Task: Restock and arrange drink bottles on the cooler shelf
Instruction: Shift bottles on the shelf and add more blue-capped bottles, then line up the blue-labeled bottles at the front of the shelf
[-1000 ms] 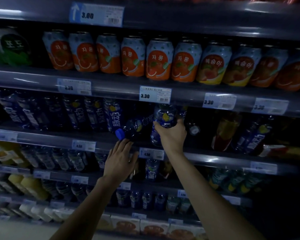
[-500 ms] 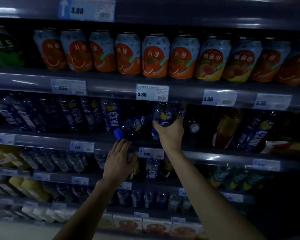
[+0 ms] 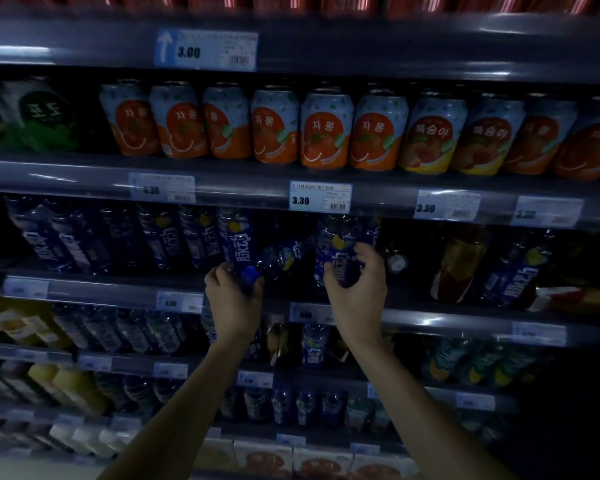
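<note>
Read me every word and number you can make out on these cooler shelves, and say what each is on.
"3.00": top price tag.
"3.30": middle price tag; also right price tag.
"자몽": orange cans.
"복숭아": peach cans.
"포도": green can.
"脉动": row of blue bottles.
Tipped bottle in left hand, upright bottle in right hand, other tags: too blurred.
</note>
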Demonstrator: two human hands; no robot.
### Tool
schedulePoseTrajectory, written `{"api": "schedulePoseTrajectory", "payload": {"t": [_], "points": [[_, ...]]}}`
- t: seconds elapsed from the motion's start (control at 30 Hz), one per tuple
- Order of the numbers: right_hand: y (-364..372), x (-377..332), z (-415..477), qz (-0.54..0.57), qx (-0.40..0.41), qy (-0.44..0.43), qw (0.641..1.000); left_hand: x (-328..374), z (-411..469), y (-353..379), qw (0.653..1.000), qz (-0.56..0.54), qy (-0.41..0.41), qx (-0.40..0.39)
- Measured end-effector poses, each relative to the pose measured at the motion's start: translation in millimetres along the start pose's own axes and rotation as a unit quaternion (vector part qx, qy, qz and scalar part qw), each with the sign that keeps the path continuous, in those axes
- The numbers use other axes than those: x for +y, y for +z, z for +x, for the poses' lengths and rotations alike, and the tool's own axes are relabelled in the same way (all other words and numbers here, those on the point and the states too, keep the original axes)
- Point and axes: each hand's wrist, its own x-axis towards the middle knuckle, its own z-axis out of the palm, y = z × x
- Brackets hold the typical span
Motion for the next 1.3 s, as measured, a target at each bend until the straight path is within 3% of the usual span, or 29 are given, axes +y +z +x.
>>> {"api": "schedulePoseTrajectory", "payload": {"t": [0.43, 0.57, 0.73, 0.9, 1.3], "points": [[16.0, 17.0, -19.0, -0.032, -0.023, 0.010, 0.999, -6.4, 14.5, 5.1, 0.999, 0.024, -0.021, -0.025], [10.8, 46.0, -20.7, -0.120, -0.029, 0.044, 0.991, -7.9, 14.4, 4.9, 0.999, -0.033, -0.016, -0.029], [7.0, 65.5, -25.1, -0.215, -0.047, 0.003, 0.975, -3.2, 13.7, -0.7, 0.995, -0.091, -0.022, -0.018], [6.4, 70.1, -27.7, -0.225, -0.050, -0.024, 0.973, 7.3, 13.0, -15.3, 0.993, -0.121, 0.008, 0.013], [-1.8, 65.1, -25.1, -0.203, -0.083, -0.002, 0.976, 47.0, 14.1, -49.4, 0.958, -0.283, 0.012, 0.050]]}}
